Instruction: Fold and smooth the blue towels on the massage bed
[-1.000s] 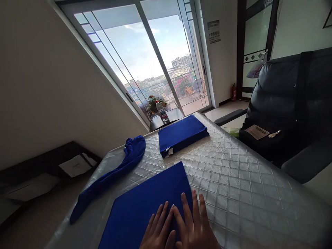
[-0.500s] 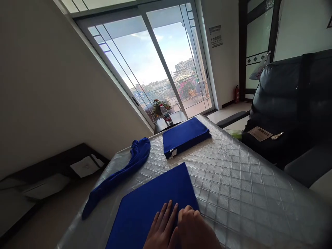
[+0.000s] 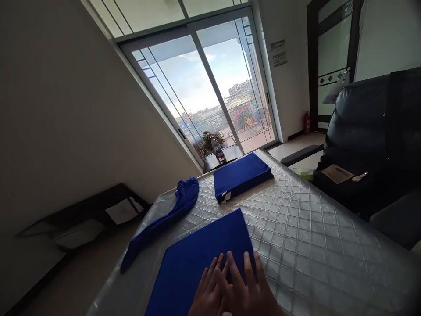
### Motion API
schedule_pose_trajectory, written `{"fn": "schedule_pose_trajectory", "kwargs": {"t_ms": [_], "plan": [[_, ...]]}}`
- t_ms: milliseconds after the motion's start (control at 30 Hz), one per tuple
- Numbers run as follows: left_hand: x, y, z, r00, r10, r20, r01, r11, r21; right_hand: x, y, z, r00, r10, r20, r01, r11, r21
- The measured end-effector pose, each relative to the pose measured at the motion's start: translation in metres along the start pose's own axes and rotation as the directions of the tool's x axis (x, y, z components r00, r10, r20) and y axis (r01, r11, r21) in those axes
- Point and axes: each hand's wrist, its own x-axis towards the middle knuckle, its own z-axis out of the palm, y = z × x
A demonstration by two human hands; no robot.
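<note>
Hands: left hand [image 3: 208, 287] and right hand [image 3: 245, 285] open, fingers spread, palms down on the flat blue cloth [image 3: 197, 254], right overlapping left; neither grips anything visible.
Flat blue cloth: on the quilted silver surface [image 3: 296, 245], near edge cut off by the frame.
Folded blue stack [image 3: 241, 173]: beyond it, white tag [image 3: 226, 197] at its near left corner, print too small to read.
Twisted blue cloth [image 3: 164, 221]: left of both, lying loosely.
Wall sign [image 3: 279, 53]: lettering illegible.
Bottle [image 3: 217, 149]: red cap, label brand unreadable.
Card [image 3: 337, 174]: on dark chair [image 3: 362, 127], text indistinct.
</note>
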Motion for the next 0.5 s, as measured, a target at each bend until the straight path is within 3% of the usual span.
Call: {"fn": "schedule_pose_trajectory", "kwargs": {"t_ms": [133, 233, 300, 400, 500], "plan": [[-0.002, -0.001, -0.006, 0.999, -0.006, 0.043, 0.007, 1.000, -0.012, 0.001, 0.006, -0.016, 0.998, 0.026, 0.051, -0.027, 1.000, 0.015], [-0.004, -0.001, -0.008, 0.998, 0.034, 0.053, -0.035, 0.999, 0.004, 0.003, 0.009, -0.015, 0.999, 0.005, 0.047, -0.004, 1.000, -0.022], [-0.004, 0.000, -0.009, 0.998, 0.048, 0.034, -0.048, 0.999, 0.015, 0.005, 0.010, -0.009, 0.995, -0.031, -0.095, 0.024, 0.997, -0.079], [-0.003, 0.003, -0.010, 0.998, 0.056, -0.016, -0.055, 0.998, 0.036, 0.011, 0.012, 0.000, 0.932, -0.079, -0.353, 0.029, 0.989, -0.143], [-0.002, 0.005, -0.010, 0.996, 0.059, -0.072, -0.055, 0.997, 0.047, 0.017, 0.014, 0.001, 0.912, -0.105, -0.396, 0.040, 0.985, -0.169]]}}
